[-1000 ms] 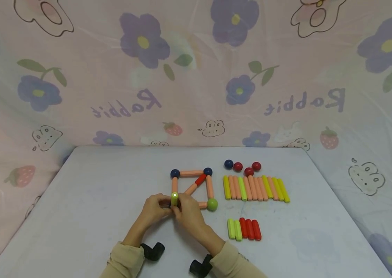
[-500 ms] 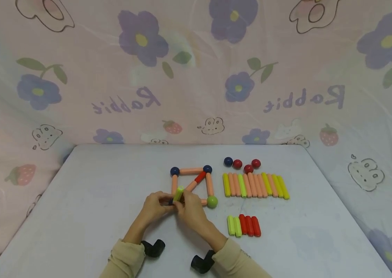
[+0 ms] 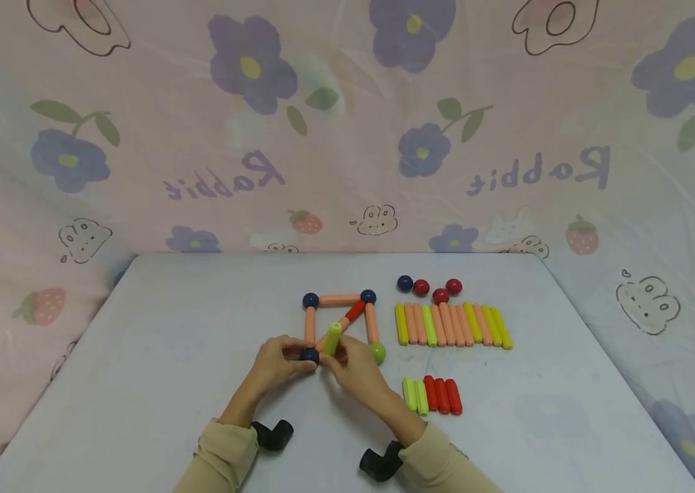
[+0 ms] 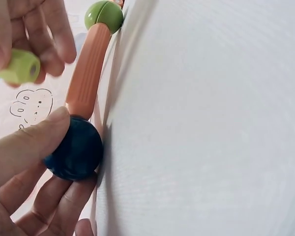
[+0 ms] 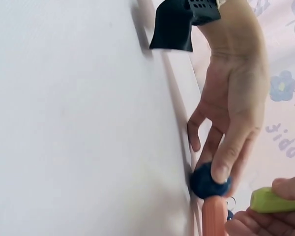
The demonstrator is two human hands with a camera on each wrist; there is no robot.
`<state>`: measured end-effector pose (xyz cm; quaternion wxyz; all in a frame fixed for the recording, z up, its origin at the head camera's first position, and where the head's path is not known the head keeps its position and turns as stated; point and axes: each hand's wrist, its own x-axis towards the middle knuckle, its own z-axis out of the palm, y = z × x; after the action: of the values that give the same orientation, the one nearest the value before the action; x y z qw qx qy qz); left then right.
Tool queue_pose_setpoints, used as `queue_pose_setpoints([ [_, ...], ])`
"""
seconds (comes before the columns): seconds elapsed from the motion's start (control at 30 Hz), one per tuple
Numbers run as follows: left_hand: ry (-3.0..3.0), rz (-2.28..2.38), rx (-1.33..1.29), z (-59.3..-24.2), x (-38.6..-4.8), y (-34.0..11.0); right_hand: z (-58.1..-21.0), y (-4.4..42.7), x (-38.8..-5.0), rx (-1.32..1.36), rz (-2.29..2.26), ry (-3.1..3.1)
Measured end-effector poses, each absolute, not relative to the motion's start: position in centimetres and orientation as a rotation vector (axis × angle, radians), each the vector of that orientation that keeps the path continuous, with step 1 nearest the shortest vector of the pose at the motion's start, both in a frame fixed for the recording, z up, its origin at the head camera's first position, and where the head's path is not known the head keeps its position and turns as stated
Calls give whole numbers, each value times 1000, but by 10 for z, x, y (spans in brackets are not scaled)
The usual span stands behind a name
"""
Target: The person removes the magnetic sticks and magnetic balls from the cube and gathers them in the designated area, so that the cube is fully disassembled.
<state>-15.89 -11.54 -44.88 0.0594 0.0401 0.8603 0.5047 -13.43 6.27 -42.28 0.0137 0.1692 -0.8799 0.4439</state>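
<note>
A square frame of orange sticks (image 3: pixel 339 300) and balls lies on the table, with a diagonal of a red stick (image 3: pixel 355 311) and an orange one. At its near left corner the left hand (image 3: pixel 276 366) grips the dark blue ball (image 3: pixel 309 355) (image 4: pixel 76 150) (image 5: pixel 209 181) between thumb and fingers. Just right of that ball, the right hand (image 3: pixel 359 373) pinches a light green stick (image 3: pixel 332 339) (image 4: pixel 20 68) (image 5: pixel 273 200), held tilted and apart from the ball. A green ball (image 3: pixel 377 352) (image 4: pixel 104 17) forms the near right corner, partly behind the right hand.
Right of the frame lies a row of yellow, orange and green sticks (image 3: pixel 444 324). Beyond it are a blue ball (image 3: pixel 405 283) and several red balls (image 3: pixel 421 287). Nearer, short green (image 3: pixel 409 394) and red sticks (image 3: pixel 442 396) lie together. Black wrist mounts (image 3: pixel 273 435) hang at both wrists.
The right hand has moved right, taking the light green stick from above the near left ball to beside it. That blue ball now shows more fully; the left hand stays there.
</note>
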Motion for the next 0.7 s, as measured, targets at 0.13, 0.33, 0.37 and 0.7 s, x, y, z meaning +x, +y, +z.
queue_pose_setpoints([
  [0.13,2622,1522,123,-449,-158,-115,-423,73,-133,506,1406,-2755],
  [0.33,2618,1515,118,-449,-157,-114,-419,93,-127,500,1308,-2807],
  [0.37,2618,1514,118,-449,-157,-115,-418,97,-126,495,1299,-2823],
  [0.7,2633,1528,184,-454,-159,-117,-403,132,-125,339,1238,-2925],
])
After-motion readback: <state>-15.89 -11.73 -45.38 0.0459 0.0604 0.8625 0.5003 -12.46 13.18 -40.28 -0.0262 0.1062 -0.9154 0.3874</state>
